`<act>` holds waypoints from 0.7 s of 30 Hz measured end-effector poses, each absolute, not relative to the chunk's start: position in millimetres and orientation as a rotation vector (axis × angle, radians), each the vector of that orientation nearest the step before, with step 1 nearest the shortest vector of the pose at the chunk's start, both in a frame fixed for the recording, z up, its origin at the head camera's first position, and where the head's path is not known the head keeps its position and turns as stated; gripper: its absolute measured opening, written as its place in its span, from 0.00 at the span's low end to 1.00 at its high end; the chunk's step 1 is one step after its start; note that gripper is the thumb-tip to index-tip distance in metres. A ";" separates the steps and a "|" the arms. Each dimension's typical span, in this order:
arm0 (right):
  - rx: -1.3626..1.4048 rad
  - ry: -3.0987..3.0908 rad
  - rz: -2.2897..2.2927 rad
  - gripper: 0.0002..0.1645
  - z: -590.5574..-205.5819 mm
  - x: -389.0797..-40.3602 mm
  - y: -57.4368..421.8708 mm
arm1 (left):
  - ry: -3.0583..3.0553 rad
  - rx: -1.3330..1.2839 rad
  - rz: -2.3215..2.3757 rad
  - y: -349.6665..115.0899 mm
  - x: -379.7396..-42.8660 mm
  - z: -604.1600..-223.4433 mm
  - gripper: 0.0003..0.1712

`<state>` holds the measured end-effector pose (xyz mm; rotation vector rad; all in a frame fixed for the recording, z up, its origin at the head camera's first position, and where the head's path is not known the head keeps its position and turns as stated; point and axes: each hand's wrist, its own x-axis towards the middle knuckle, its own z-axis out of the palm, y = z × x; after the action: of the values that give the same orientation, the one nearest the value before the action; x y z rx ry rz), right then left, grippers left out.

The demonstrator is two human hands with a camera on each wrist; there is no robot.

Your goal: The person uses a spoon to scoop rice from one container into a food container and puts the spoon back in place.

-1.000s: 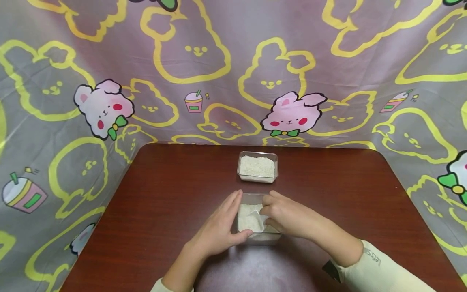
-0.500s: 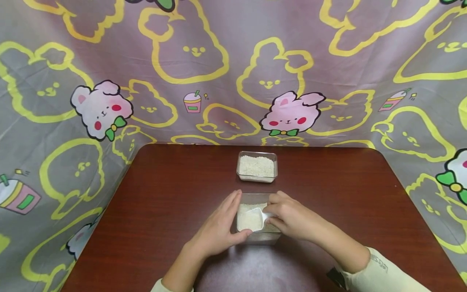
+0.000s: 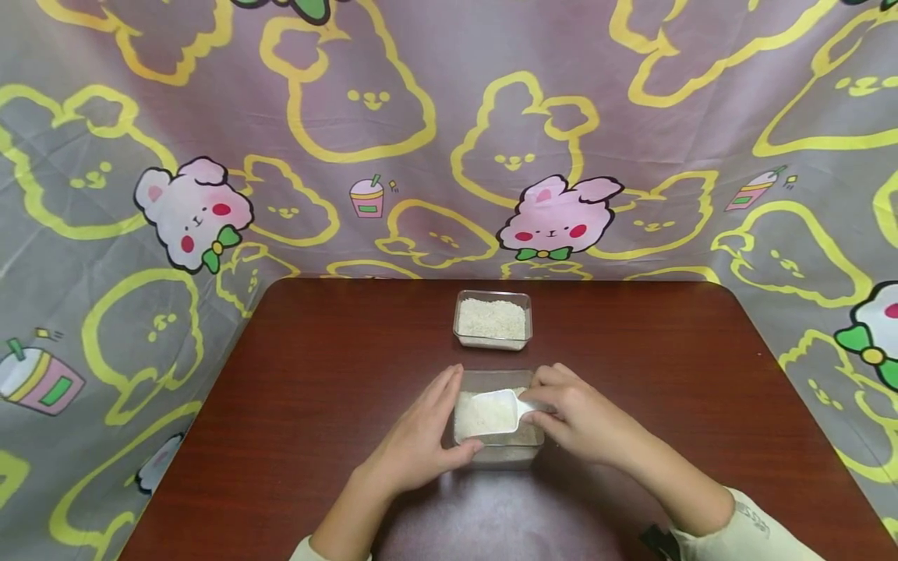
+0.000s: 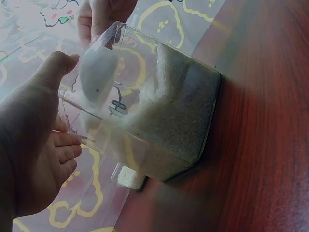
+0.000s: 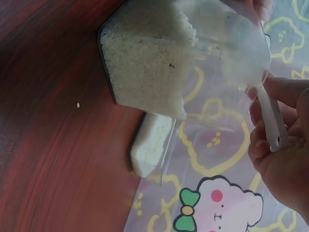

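Observation:
A clear rectangular container (image 3: 501, 458) stands near the table's front, part-filled with white rice (image 5: 149, 63). My right hand (image 3: 585, 417) grips the handle of a white scoop (image 3: 519, 413), fingers and thumb curled round it. The scoop's bowl is over the rice, inside the walls, and carries a load of white grains. My left hand (image 3: 419, 428) lies along the container's left side with fingers nearly straight, and its thumb rests at the front rim. In the left wrist view, the scoop bowl (image 4: 99, 77) shows through the clear wall, above the rice.
Behind the near container stands a smaller clear box (image 3: 493, 343) of white rice. One loose grain (image 5: 78, 105) lies on the brown table (image 3: 316, 374). A patterned cloth (image 3: 414, 226) hangs round the back and sides.
My right hand has drawn the scoop to the right and up out of the rice, and its loaded bowl shows more fully. The left hand has stayed in place.

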<state>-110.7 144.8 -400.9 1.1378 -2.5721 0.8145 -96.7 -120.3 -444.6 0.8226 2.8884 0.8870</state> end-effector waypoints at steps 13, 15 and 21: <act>1.062 -2.501 0.923 0.12 -397.1 -112.8 162.2 | 2.887 0.807 0.880 -121.5 -96.7 -445.1 0.58; 1.053 -2.507 0.917 0.12 -395.4 -113.1 163.4 | 2.886 0.807 0.879 -121.4 -96.7 -444.9 0.58; 1.039 -2.524 0.905 0.11 -393.1 -113.9 166.7 | 2.886 0.812 0.874 -120.6 -96.9 -444.0 0.58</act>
<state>-113.9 166.7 -393.1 1.0391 -2.5237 0.9051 -96.9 -120.6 -444.0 0.8117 2.8865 0.8744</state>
